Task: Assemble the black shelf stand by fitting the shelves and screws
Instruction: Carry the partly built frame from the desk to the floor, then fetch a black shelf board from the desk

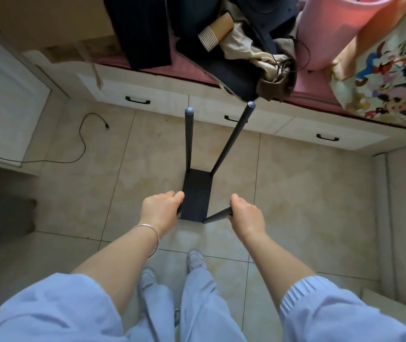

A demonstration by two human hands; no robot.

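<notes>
Fingers of the left hand (160, 208) curl round what seems a hidden near pole, while the right hand (244, 213) grips another pole (217, 215) of the black shelf stand (196, 196) standing on the tiled floor (295, 193).
</notes>
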